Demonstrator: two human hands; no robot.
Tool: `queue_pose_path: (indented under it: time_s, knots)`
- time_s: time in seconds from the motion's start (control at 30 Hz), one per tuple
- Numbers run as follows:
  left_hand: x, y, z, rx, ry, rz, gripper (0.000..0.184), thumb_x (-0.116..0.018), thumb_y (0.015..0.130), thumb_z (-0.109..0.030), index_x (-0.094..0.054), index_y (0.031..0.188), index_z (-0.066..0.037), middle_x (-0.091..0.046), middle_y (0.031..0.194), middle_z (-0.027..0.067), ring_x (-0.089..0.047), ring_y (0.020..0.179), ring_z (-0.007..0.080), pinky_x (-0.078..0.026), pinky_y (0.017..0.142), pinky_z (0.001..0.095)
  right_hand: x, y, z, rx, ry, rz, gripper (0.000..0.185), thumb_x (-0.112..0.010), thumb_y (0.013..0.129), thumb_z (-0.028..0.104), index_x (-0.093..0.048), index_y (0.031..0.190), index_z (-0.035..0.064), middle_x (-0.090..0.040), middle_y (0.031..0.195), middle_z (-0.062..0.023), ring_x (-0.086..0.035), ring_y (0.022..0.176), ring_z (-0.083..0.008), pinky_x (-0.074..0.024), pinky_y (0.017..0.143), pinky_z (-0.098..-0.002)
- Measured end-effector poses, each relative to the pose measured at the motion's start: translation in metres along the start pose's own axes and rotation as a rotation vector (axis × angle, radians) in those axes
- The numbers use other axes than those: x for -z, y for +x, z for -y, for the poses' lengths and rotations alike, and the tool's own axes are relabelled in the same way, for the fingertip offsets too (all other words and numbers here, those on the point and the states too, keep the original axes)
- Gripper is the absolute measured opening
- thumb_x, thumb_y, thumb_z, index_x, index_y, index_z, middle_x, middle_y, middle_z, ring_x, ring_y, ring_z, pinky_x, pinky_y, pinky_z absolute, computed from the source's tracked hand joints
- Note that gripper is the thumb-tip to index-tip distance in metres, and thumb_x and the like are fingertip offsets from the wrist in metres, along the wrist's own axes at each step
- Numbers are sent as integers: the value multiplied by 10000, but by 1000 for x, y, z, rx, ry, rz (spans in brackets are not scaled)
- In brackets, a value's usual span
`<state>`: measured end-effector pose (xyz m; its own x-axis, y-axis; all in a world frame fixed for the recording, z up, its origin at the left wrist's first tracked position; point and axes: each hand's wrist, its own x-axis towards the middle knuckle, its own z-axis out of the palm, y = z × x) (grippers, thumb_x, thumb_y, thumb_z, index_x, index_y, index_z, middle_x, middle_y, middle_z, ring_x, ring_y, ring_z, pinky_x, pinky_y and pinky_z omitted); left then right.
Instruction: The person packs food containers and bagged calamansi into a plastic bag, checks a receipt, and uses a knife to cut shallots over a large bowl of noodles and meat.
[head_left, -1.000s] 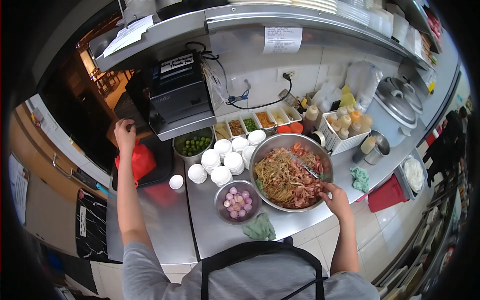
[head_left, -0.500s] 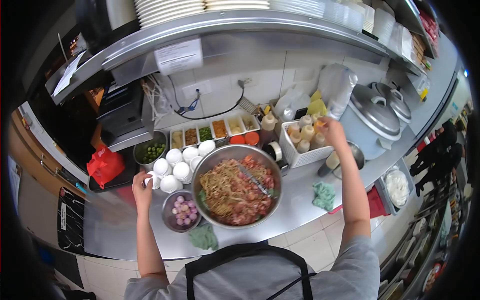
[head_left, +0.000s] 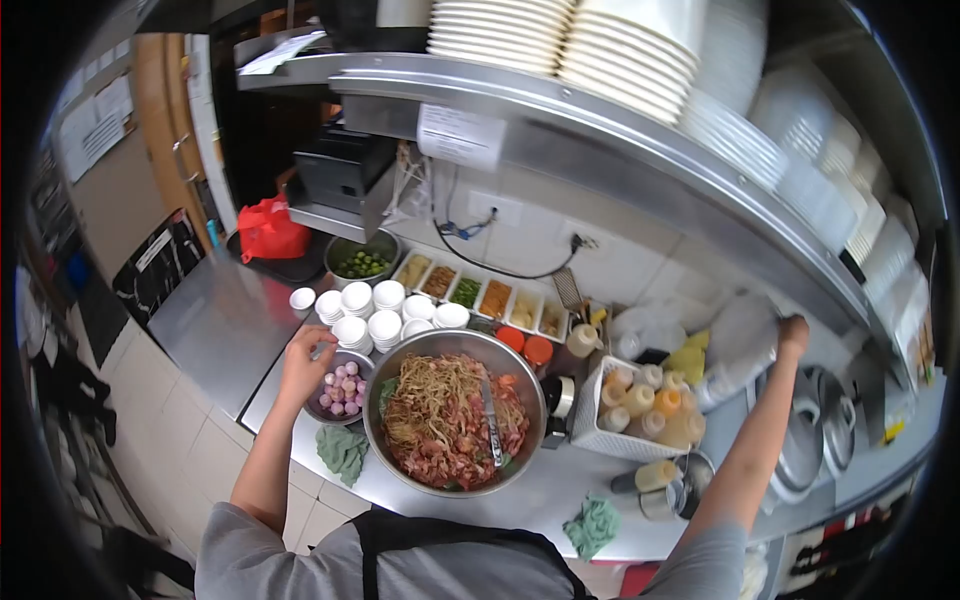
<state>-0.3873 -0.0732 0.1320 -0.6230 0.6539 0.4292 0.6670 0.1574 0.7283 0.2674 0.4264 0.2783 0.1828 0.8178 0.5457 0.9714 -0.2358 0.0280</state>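
Our left hand [head_left: 308, 364] curled by the onion bowl [head_left: 358, 359] near white cups [head_left: 385, 325], our right hand [head_left: 793, 338] at clear plastic [head_left: 742, 345] beyond the bottle basket [head_left: 612, 437] on the desk [head_left: 225, 330], whether either pinches anything we cannot tell.

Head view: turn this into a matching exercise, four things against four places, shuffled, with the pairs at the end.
1. left hand
2. right hand
3. red bag
4. metal utensil

A. lying on the food in the large bowl
B. by the clear plastic bag
C. on the black tray
D. beside the onions

Pairs: 1-D, 2-B, 3-C, 4-A
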Motion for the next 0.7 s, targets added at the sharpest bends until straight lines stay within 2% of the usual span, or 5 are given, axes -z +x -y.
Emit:
queue_pose_path:
  time_s: [0.2, 0.27, 0.47, 0.6, 0.7]
  knots:
    - [3, -13, 12, 67, -17, -71, 136, -601, 715, -36, -634, 846, -30, -577, 985, 121, -570, 880, 230, -465, 715, 315, -25, 35, -24, 157, -133, -235, 298, -491, 820, 274, -597, 987, 50, -578, 1062, -154, -567, 953, -296, -473, 791, -378]
    - [-1, -16, 12, 90, -64, -74, 138, -593, 723, -38, -630, 855, -20, -579, 980, 118, -571, 874, 234, -466, 728, 313, -65, 98, -68, 348, -106, -905, 311, -499, 808, 241, -580, 1043, 54, -569, 1073, -152, -544, 985, -300, -447, 831, -379]
    - [-20, -19, 11, 70, -111, -36, 128, -599, 715, -26, -622, 841, -12, -580, 943, 104, -580, 831, 230, -469, 711, 301, -26, 61, -53, 221, -325, -507, 312, -504, 799, 230, -581, 1049, 60, -575, 1062, -144, -545, 978, -305, -442, 835, -380]
    - [-28, -15, 2, 18, -142, -22, 123, -601, 713, -31, -619, 832, -9, -578, 923, 101, -579, 812, 231, -465, 697, 301, -10, 49, -42, 242, -369, -541, 315, -508, 792, 223, -582, 1054, 65, -579, 1055, -139, -547, 974, -308, -439, 837, -381]
    - [-31, -15, -2, 10, -122, -35, 119, -602, 711, -36, -618, 827, -10, -577, 907, 102, -580, 804, 234, -464, 695, 300, -1, 36, -23, 324, -377, -759, 317, -511, 787, 218, -582, 1057, 68, -582, 1050, -135, -547, 971, -311, -436, 839, -382]
